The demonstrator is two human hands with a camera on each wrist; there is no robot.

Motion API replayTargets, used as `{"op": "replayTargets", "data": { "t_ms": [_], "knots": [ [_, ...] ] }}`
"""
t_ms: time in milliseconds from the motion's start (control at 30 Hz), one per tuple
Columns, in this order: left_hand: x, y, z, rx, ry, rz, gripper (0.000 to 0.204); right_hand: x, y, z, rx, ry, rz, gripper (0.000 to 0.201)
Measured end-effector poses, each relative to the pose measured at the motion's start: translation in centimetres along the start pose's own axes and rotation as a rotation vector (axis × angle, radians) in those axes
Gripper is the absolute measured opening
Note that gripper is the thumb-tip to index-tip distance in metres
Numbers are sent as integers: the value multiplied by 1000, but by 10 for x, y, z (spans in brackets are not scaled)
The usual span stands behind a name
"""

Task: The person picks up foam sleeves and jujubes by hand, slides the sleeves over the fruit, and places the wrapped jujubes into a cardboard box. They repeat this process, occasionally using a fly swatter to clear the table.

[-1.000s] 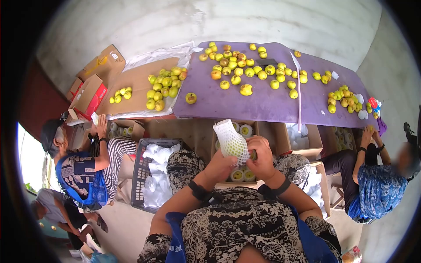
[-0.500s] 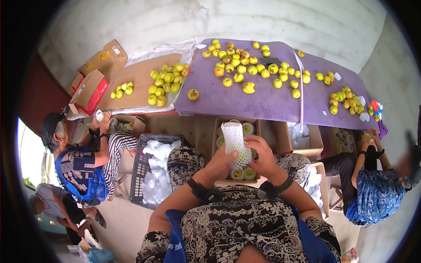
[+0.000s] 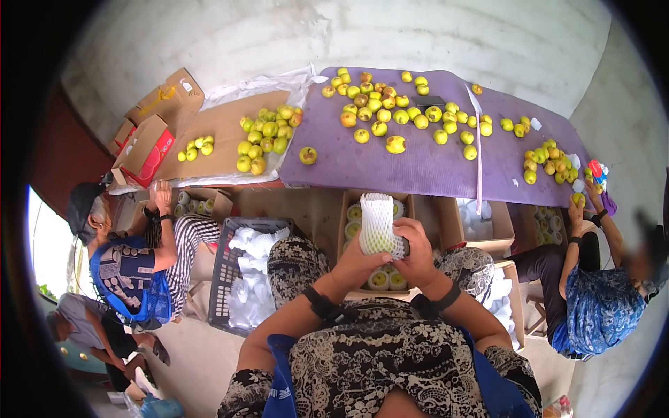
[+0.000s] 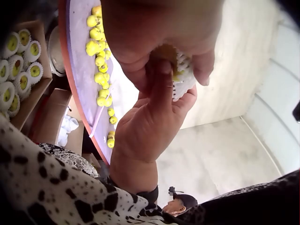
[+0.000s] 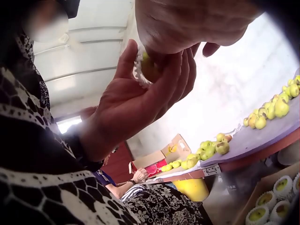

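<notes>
The left hand [image 3: 361, 263] curls round the foam net [image 3: 377, 219], apparently to steady it; the right hand [image 3: 417, 259] grips the apple [image 5: 150, 69] at the net's lower end, seemingly for support. Both are held above the cardboard box [image 4: 35, 99], probably for short reach.

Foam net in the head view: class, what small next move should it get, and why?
Probably fold the loose end of the foam net down over the apple: the left hand and right hand hold the apple at one end, the other end stands up long, and the netted apples below show no such tail.
</notes>
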State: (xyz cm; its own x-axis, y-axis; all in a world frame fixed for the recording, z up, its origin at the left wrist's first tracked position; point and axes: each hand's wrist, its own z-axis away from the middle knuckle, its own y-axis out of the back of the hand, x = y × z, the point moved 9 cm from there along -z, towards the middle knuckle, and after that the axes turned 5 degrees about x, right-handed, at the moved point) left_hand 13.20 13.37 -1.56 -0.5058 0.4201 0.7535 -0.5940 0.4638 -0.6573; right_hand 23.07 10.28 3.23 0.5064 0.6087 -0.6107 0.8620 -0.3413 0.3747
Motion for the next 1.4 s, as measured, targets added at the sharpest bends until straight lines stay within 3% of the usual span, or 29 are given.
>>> {"op": "replayTargets", "data": {
  "t_ms": [33, 100, 133, 300, 433, 600, 700, 800, 1000, 1100, 1200, 1267, 1400],
  "knots": [
    [0, 4, 0, 9, -24, -25, 77, -3, 4, -4, 1, 3, 0, 61],
    [0, 14, -1, 17, -49, -51, 77, -8, 3, -12, -162, -94, -101, 51],
    [4, 25, 0, 59, -64, -211, 77, -13, 14, -21, -160, -92, -100, 51],
    [39, 15, 6, 114, -179, -614, 80, -42, 59, -67, -147, 49, -162, 35],
    [39, 13, 4, 132, -165, -793, 80, -75, 43, -92, -252, 168, -20, 28],
    [41, 18, 8, 147, -209, -887, 84, -67, 20, -92, -419, 137, 208, 23],
    [42, 20, 10, 156, -210, -926, 85, -63, 9, -89, -473, 130, 279, 25],
    [41, 22, 10, 168, -182, -917, 85, -71, 8, -92, -437, 189, 172, 25],
    [42, 19, 9, 156, -154, -995, 85, -71, 2, -89, -573, 180, 156, 32],
    [41, 20, 8, 167, -155, -1015, 83, -68, -2, -82, -679, 154, 190, 45],
    [54, 0, 7, 118, -246, -1033, 80, -64, -11, -72, -785, 58, 185, 56],
    [70, -34, 8, 13, -300, -1035, 61, -63, -16, -67, -816, 7, 177, 61],
    [65, -35, 4, -9, -361, -1048, 58, -56, -24, -57, -787, 45, 198, 63]
  ]
}}
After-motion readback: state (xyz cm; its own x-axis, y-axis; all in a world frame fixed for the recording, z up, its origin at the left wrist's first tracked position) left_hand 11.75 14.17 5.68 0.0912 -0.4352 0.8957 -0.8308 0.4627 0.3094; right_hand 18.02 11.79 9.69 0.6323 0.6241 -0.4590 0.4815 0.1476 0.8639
